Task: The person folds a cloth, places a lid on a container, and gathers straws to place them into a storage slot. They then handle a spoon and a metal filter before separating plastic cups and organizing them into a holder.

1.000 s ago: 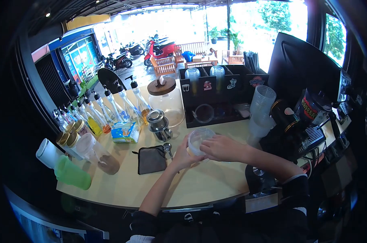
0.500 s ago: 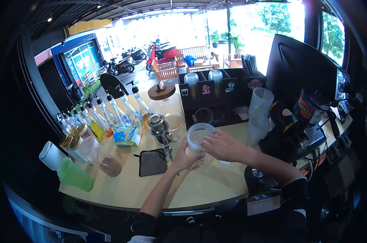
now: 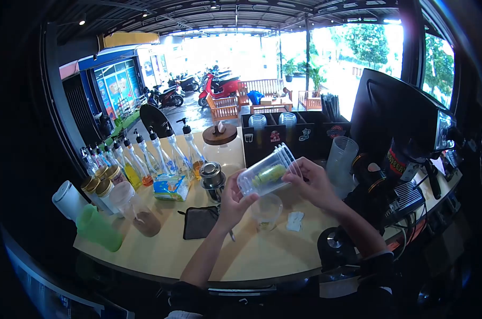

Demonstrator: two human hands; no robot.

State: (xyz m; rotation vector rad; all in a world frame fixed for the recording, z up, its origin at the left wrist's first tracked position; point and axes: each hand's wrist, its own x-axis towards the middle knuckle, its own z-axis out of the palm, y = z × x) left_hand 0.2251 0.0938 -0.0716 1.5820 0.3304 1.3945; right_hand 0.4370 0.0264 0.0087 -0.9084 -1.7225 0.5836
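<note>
A clear plastic cup with a green print is tilted on its side above the counter, its rim up to the right. More than one rim line shows at its mouth. My left hand grips the base end, thumb underneath. At the mouth end, my right hand has its fingers closed on the rim. Below them another clear cup stands upright on the counter. A crumpled white tissue lies to its right. Left of my left wrist is a dark folded cloth pouch, with a metal drip filter behind it.
Pump bottles of syrup line the left side, with a tissue pack and several canisters nearby. A wooden-lidded jar and black cup organizer stand behind. Stacked cups and a coffee machine are at right.
The printed cup has been raised from the counter and tipped sideways. My right hand has shifted to its right end. The standing cup and tissue now show plainly; the view has tilted up.
</note>
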